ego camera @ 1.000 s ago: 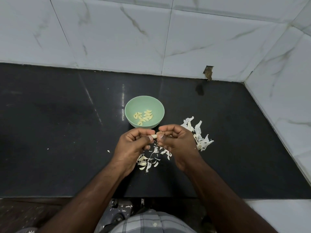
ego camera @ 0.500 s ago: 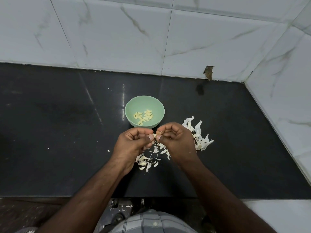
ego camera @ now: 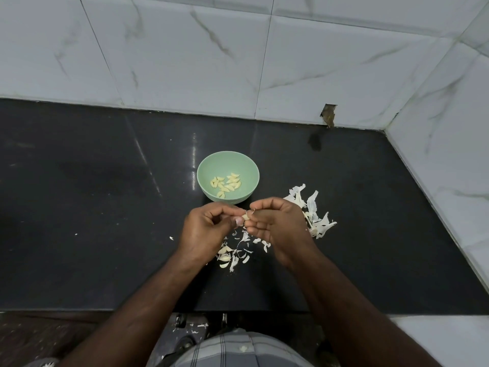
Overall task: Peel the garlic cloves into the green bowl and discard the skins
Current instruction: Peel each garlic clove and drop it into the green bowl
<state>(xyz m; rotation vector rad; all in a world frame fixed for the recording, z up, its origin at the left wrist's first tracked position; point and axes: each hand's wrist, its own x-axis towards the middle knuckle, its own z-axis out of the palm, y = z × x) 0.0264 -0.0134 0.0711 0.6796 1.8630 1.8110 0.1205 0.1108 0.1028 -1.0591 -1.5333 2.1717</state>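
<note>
Pinching one clove btwn both hands, just in front of the bowl and above the counter; left hand curled round it w/ thumb on the near end, right hand w/ fingertips nipped tight at the far tip, prob on a flap of skin. Clove's tiny, light, firm, likely slick once bare, so grip the body, tear from the tip. Skin's papery, rips easy. Peeled cloves sit in the bowl; skins litter the counter right of the bowl & under the hands
</note>
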